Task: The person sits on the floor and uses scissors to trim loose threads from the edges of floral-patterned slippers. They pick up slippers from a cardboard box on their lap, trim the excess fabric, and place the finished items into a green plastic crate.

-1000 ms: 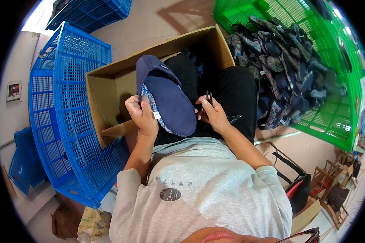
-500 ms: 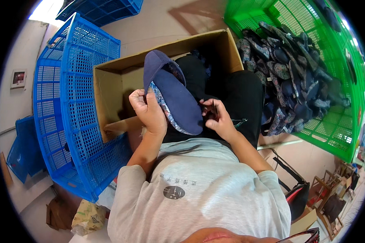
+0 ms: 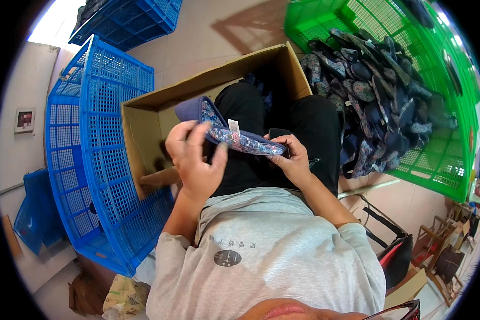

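A navy slipper [image 3: 245, 142] with a floral-patterned side is turned edge-on above my lap, and a small white tag [image 3: 233, 126] shows on it. My right hand [image 3: 292, 160] pinches its heel end between thumb and fingers. A small dark piece by those fingers is too unclear to name. At the toe end, my left hand [image 3: 197, 160] has thumb and fingers spread beside the slipper, slightly blurred; its fingertips overlap the slipper's edge, and whether they touch it is hard to tell.
An open cardboard box [image 3: 138, 138] stands around my knees, with dark items deep inside. Left of it is a blue plastic crate [image 3: 98, 149]; another blue crate [image 3: 138, 26] sits farther back. The green crate [image 3: 437, 178] at right holds many heaped slippers [image 3: 376, 101].
The slipper has tipped from sole-lining up to edge-on, showing its floral side and tag. My left hand has loosened its grip, while my right hand has taken the heel end.
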